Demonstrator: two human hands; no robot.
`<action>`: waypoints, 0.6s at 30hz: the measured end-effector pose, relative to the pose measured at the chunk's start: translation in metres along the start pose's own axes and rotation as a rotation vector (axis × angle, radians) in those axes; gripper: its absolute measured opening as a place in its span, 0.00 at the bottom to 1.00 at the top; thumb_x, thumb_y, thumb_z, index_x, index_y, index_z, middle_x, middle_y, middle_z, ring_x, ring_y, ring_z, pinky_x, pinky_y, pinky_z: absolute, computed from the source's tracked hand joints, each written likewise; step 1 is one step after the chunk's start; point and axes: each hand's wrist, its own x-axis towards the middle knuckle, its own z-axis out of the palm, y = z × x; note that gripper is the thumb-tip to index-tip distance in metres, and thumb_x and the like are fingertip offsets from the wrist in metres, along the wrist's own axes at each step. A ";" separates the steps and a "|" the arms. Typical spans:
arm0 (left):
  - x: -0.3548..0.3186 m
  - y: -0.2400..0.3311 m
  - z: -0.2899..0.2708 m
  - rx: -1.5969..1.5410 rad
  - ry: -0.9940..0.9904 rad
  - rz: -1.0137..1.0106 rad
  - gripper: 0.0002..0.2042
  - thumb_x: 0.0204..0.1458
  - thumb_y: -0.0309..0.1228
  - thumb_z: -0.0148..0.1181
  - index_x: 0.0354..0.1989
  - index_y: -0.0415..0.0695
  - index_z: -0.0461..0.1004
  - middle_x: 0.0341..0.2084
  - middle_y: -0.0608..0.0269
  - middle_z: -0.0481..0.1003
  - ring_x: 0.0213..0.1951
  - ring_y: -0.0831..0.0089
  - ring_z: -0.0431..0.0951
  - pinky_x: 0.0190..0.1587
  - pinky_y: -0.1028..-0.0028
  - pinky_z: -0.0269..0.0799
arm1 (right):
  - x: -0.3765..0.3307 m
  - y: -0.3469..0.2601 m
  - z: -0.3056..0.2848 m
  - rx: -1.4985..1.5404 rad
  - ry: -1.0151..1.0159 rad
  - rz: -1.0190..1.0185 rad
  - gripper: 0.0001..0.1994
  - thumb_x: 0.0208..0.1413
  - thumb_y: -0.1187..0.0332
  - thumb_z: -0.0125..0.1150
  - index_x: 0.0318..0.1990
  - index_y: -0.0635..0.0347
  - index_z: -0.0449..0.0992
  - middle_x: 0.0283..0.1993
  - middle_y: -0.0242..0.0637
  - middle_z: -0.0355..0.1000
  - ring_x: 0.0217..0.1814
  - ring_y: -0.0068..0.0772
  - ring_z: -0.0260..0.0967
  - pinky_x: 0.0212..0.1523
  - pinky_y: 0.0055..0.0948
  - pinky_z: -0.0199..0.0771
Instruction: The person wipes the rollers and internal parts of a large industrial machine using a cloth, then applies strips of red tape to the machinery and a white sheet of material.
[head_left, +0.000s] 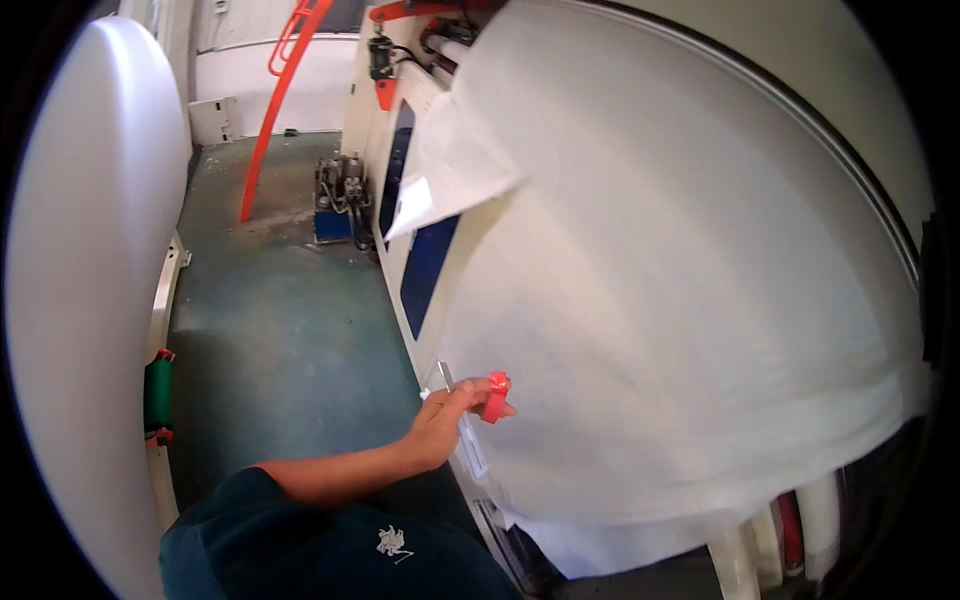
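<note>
My left hand (440, 425) reaches out to the right over the front edge of the machine. A small roll of red tape (495, 398) is in its fingers, with fingertips showing past the ring. Just beyond the thumb a thin silvery strip (445, 375) sticks up; whether the hand holds it or it belongs to the machine I cannot tell. Right beside the fingers hangs a broad white sheet (650, 300), with a loose corner (455, 165) folded out at its upper left. My right hand is out of the picture.
A large white roll (95, 300) stands along the left, near a green roller with red ends (158, 396). Ahead are an orange rail (268, 125) and a hydraulic unit with a blue base (340, 205). Green floor (280, 310) runs between roll and machine (412, 290).
</note>
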 end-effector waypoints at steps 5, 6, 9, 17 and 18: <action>0.043 0.018 -0.077 -0.057 0.017 0.039 0.27 0.71 0.43 0.29 0.60 0.33 0.69 0.49 0.51 0.79 0.54 0.66 0.74 0.65 0.68 0.61 | -0.015 -0.108 0.181 0.389 -0.014 0.016 0.25 0.48 0.76 0.65 0.56 0.69 0.71 0.52 0.49 0.75 0.53 0.39 0.72 0.54 0.34 0.71; 0.052 0.020 -0.098 -0.048 0.008 0.072 0.27 0.71 0.43 0.29 0.60 0.33 0.69 0.49 0.51 0.79 0.54 0.66 0.74 0.65 0.68 0.60 | -0.019 -0.129 0.218 0.462 -0.019 0.039 0.25 0.48 0.75 0.65 0.56 0.69 0.71 0.52 0.48 0.75 0.52 0.38 0.72 0.53 0.34 0.71; 0.085 0.032 -0.164 -0.028 0.075 0.114 0.28 0.71 0.43 0.29 0.59 0.33 0.70 0.47 0.50 0.79 0.50 0.65 0.76 0.63 0.67 0.63 | -0.031 -0.191 0.315 0.687 -0.010 0.134 0.25 0.49 0.75 0.66 0.57 0.68 0.70 0.51 0.45 0.75 0.50 0.35 0.72 0.51 0.32 0.72; 0.154 0.049 -0.389 -0.112 0.634 0.092 0.26 0.70 0.46 0.33 0.54 0.36 0.73 0.40 0.53 0.80 0.44 0.66 0.79 0.52 0.66 0.70 | -0.065 -0.471 0.546 1.157 -0.524 0.042 0.17 0.52 0.75 0.65 0.50 0.68 0.74 0.43 0.37 0.77 0.43 0.27 0.73 0.46 0.28 0.73; 0.166 0.061 -0.405 -0.127 0.673 0.132 0.26 0.70 0.46 0.34 0.53 0.37 0.73 0.41 0.53 0.79 0.44 0.65 0.79 0.50 0.66 0.70 | -0.072 -0.519 0.560 1.176 -0.581 0.001 0.14 0.53 0.77 0.63 0.48 0.69 0.76 0.44 0.37 0.77 0.42 0.26 0.73 0.46 0.27 0.73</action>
